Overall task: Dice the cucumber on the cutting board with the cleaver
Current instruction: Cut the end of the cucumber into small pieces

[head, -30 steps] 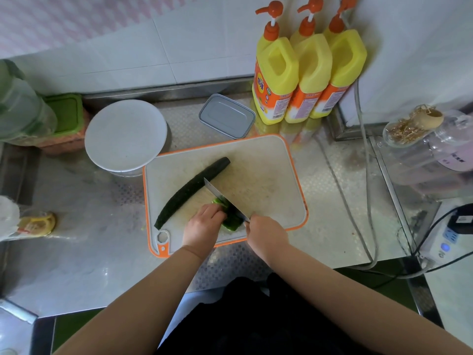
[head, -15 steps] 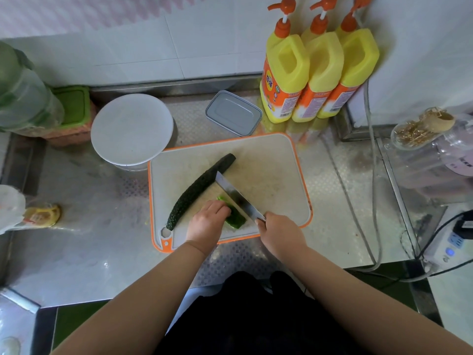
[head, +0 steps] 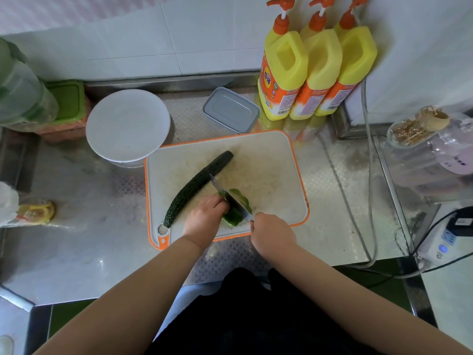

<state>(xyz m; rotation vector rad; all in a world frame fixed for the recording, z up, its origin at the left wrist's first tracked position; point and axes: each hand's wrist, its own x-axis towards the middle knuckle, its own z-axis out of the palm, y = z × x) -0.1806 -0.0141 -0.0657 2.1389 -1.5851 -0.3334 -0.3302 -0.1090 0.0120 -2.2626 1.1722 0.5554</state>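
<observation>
The right hand (head: 272,233) is curled round the handle of the cleaver (head: 231,199), its grip closed tight at the near end of the blade, which runs diagonally away from the person with its edge down in a short green cucumber piece (head: 236,208). The left hand (head: 206,216) rests on that piece with fingers bent over its left part, fingertips just beside the flat of the blade — holding it steady. The long uncut cucumber (head: 198,187) lies slantwise on the cutting board (head: 268,175), just left of the blade and apart from both hands.

The chief risk, judging from how things lie, is to the left fingertips: they sit so near the steel that a slip of the wet piece, or a stroke that drifts leftward, could nick them. The cut piece is small and rounded, so it may roll or squirt out under pressure. The board's near edge lies close to the front of the steel bench (head: 76,252) — a hard chop could shift it if it is not gripped by the surface. The blade tip also points toward the whole cucumber and could knock it.

Three yellow pump bottles (head: 317,73) stand at the back with orange labels; there is print and a barcode on them, but the characters are too small to read. No other writing is legible.
</observation>
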